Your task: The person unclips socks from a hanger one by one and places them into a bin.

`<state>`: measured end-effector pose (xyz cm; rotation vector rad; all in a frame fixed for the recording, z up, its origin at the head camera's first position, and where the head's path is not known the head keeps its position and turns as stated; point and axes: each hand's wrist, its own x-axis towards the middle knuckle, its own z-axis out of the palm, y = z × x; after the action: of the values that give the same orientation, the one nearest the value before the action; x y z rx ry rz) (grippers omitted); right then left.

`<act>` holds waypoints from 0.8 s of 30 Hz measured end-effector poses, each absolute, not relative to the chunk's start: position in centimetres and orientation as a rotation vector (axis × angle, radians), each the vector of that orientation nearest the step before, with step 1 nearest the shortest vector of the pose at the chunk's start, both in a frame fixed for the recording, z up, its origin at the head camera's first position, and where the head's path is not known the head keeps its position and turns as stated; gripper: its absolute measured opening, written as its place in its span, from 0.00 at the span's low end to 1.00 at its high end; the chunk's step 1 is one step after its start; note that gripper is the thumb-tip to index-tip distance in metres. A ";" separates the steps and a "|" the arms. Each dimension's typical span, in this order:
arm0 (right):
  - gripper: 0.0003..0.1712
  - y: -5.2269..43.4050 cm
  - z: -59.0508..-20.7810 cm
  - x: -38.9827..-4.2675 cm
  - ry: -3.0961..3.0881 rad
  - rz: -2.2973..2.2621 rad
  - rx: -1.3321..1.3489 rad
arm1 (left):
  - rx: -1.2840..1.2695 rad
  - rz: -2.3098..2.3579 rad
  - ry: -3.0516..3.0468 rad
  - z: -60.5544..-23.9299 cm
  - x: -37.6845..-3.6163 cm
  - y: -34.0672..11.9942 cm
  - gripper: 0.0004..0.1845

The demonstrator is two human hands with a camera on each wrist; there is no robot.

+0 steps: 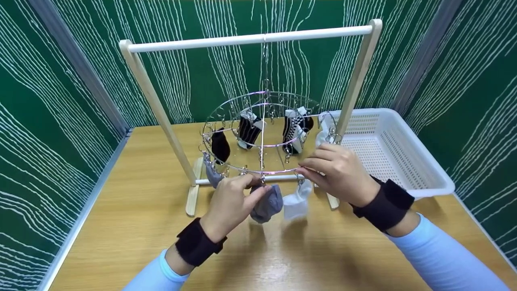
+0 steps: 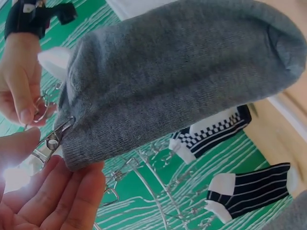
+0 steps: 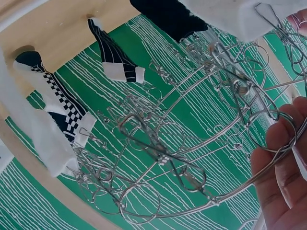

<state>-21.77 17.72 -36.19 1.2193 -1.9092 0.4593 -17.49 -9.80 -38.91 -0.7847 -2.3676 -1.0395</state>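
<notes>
A round metal sock hanger [image 1: 264, 133] hangs by a chain from a wooden rack [image 1: 250, 39]. My left hand [image 1: 254, 186] pinches a metal clip [image 2: 48, 141] on the hanger's front rim; that clip holds a grey sock [image 1: 267, 205] [image 2: 177, 76]. My right hand [image 1: 307, 167] grips the front rim of the hanger [image 3: 192, 143] just to the right, its fingers [image 3: 280, 163] curled round the wire. A white sock [image 1: 297, 203] hangs between my hands. Black [image 1: 220, 146], striped [image 1: 247, 131] and checkered [image 1: 294, 131] socks hang further back.
A white plastic basket [image 1: 404, 141] stands at the right on the wooden table [image 1: 133, 226], partly behind the rack's right leg. Another grey sock [image 1: 212, 174] hangs at the hanger's left. Green patterned walls close in on the left, back and right.
</notes>
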 end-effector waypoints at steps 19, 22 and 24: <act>0.20 18.2 -35.8 -19.2 -1.893 0.627 1.080 | -0.803 -1.016 -2.321 -38.5 -17.4 -9.3 0.08; 0.19 18.0 -36.2 -18.4 -1.886 0.660 1.081 | -0.798 -1.018 -2.324 -38.5 -17.5 -9.2 0.08; 0.19 17.9 -36.6 -18.1 -1.871 0.643 1.095 | -0.798 -1.020 -2.326 -38.5 -17.5 -9.2 0.08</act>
<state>-18.07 17.91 -36.60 1.0954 -1.8710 0.6429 -17.52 -9.19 -38.46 -0.7982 -2.3260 -1.0199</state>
